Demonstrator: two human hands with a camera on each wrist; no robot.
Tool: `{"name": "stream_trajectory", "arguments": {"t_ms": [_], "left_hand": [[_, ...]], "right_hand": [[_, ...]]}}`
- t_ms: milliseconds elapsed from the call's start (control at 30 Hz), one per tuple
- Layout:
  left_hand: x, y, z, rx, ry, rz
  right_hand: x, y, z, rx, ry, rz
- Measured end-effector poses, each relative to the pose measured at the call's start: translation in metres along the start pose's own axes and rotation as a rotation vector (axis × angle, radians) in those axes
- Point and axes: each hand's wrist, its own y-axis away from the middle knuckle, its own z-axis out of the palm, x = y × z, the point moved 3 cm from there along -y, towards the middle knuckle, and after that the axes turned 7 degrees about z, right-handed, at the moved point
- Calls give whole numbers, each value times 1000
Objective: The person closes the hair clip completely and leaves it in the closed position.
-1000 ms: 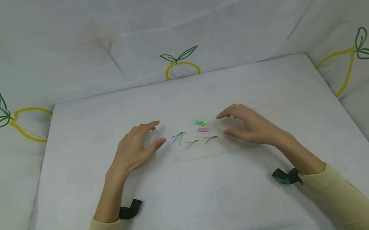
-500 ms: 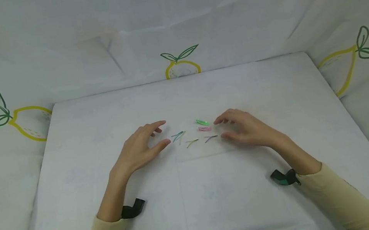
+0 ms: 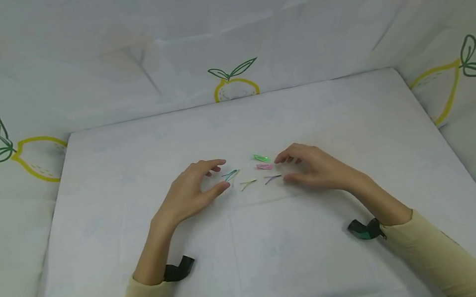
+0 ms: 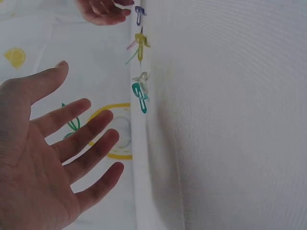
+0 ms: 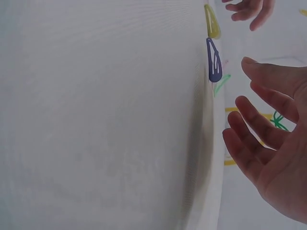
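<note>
Several snap hair clips lie on the white-covered table between my hands. My left hand (image 3: 190, 191) has its fingers loosely spread, its thumb and fingertips right by a teal hair clip (image 4: 143, 104) and a pale one. My right hand (image 3: 319, 167) has its fingers relaxed and holds nothing, close to a purple hair clip (image 5: 217, 74) and a pink hair clip (image 3: 264, 167). Behind the pink clip lies a green hair clip (image 3: 261, 158). Between the teal and purple clips is a yellow hair clip (image 5: 214, 31). The teal, yellow and purple clips stand with their arms sprung apart.
White cloth covers the table (image 3: 252, 257), and lemon-printed white sheets (image 3: 99, 86) hang along its back and sides. A dark wrist mount (image 3: 179, 268) sits at the left sleeve, another wrist mount (image 3: 364, 229) at the right one.
My left hand has moved right, towards the teal clip. My right hand has shifted slightly left, its fingers drawing a little nearer the thumb. The clips stay in place.
</note>
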Motion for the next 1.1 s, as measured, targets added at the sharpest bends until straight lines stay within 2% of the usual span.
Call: {"name": "stream_trajectory", "arguments": {"t_ms": [400,833,933,1100], "left_hand": [[12,-9,13,-12,29,98],[24,-20,26,-31,14,144],[26,-22,32,-47,-16,134],[30,-26,42,-76,-116,118]], "right_hand": [[0,-3,5,-36,-12,26],[-1,-9,9,-85,-22,86],[-2,-10,10,-88,-12,93],[-1,-13,11,-91,-11,104]]}}
